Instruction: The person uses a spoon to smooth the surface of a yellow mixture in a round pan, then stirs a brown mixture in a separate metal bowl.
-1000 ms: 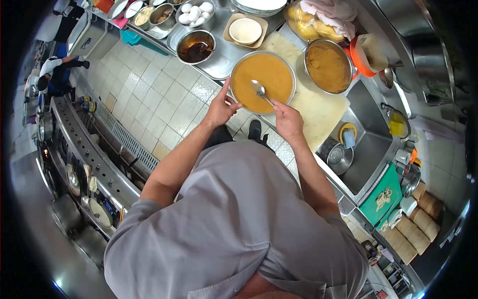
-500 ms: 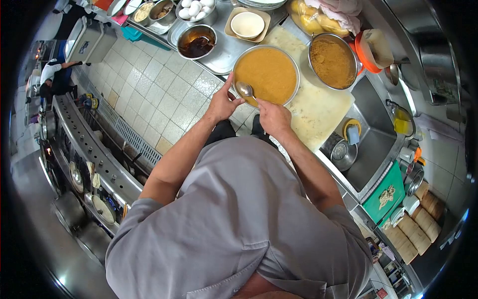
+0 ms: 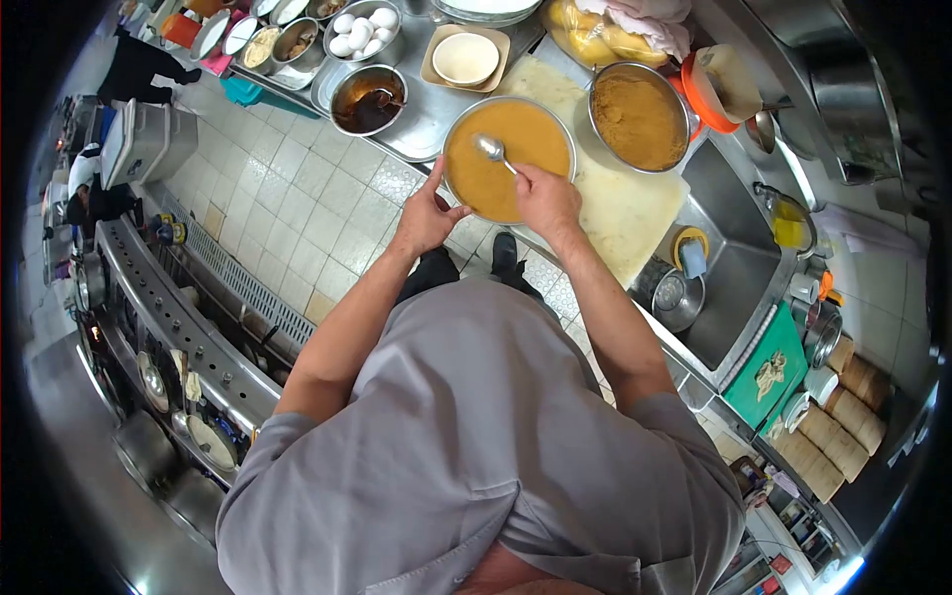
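A wide round metal pan [image 3: 473,183] holds a smooth orange-brown mixture and sits at the edge of a pale cutting board [image 3: 650,213]. My right hand [image 3: 547,201] is closed around the handle of a metal spoon [image 3: 489,147], whose bowl is over the mixture's surface. At the pan's left rim is my left hand [image 3: 426,219], thumb and fingers apart, with the fingertips touching the rim. To the right stands a metal bowl of brown crumbly paste [image 3: 640,117]. A bowl of dark sauce [image 3: 368,100] with a utensil in it is at the left.
Behind are a bowl of eggs [image 3: 364,33] and a white bowl [image 3: 465,59] on a tray. A sink [image 3: 729,238] lies to the right, a green board [image 3: 766,369] beyond it. Stoves [image 3: 188,327] line the left. Two people are at the far left.
The spoon and my right hand have moved up over the mixture, away from the near rim. The whole view has shifted slightly, and a second person shows at the upper left.
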The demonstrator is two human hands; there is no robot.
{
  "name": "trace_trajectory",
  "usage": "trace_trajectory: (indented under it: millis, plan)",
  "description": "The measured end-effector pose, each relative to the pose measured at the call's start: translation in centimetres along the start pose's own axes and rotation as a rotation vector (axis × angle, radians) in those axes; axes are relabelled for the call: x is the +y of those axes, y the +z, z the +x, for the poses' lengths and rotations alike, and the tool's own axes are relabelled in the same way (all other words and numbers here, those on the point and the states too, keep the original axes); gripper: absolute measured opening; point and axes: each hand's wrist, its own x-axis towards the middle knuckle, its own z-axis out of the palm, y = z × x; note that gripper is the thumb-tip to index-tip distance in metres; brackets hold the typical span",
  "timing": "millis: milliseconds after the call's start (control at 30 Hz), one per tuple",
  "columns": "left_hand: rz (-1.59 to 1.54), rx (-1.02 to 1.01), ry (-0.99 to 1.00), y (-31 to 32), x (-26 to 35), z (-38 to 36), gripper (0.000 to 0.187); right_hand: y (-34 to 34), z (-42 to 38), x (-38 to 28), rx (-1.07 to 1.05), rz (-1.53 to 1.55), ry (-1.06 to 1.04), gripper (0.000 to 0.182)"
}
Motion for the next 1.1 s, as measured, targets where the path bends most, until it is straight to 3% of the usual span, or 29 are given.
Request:
trace_trajectory:
  millis: [67, 167, 267, 300, 333, 500, 667, 733, 833, 933, 1033, 1100]
  plan:
    - [0.034, -0.009, -0.016, 0.0, 0.1, 0.0, 0.118, -0.5, 0.7, 0.8, 0.034, -0.009, 0.025, 0.027]
    - [0.162, 0.092, 0.089, 0.0, -0.3, 0.1, 0.101, -1.7, 1.8, 1.6, 0.069, -0.038, 0.03, 0.026]
    - [0.156, 0.257, 0.274, -0.9, -1.2, 2.4, 0.073, -2.3, 2.8, 2.1, 0.118, -0.024, -0.004, 0.025]
    - [0.176, 0.261, 0.218, -1.5, -0.9, 4.0, 0.051, -2.6, 3.3, 1.9, 0.131, -0.021, -0.03, 0.025]
    - [0.142, 0.317, 0.238, -2.0, -0.3, 5.1, 0.05, -2.7, 3.7, 1.7, 0.145, -0.017, -0.056, 0.025]
    - [0.223, 0.231, 0.289, -2.6, -0.6, 9.9, 0.06, -2.6, 4.6, 1.6, 0.142, -0.047, -0.072, 0.024]
    - [-0.288, -0.049, -0.082, -2.1, 0.2, 5.3, 0.097, -2.2, 0.4, 3.7, 0.167, 0.004, 0.066, 0.024]
    - [-0.278, -0.11, -0.17, -2.9, 2.3, 1.8, 0.09, -2.0, -2.3, 4.3, 0.132, 0.024, 0.097, 0.024]
    - [-0.149, 0.038, -0.019, -2.7, 0.3, 4.7, 0.081, -1.3, -4.0, 4.0, 0.219, 0.098, 0.149, 0.024]
    - [-0.167, 0.033, 0.099, -3.4, 0.7, 7.0, 0.072, -0.5, -4.4, 2.5, 0.221, 0.063, 0.142, 0.023]
    - [-0.323, -0.1, 0.006, -2.6, -0.4, 6.9, 0.087, 0.5, -4.5, 1.9, 0.128, -0.003, 0.019, 0.022]
    - [-0.411, -0.195, -0.091, -2.0, -0.3, 4.9, 0.098, 0.9, -3.9, 2.1, 0.265, 0.037, 0.1, 0.022]
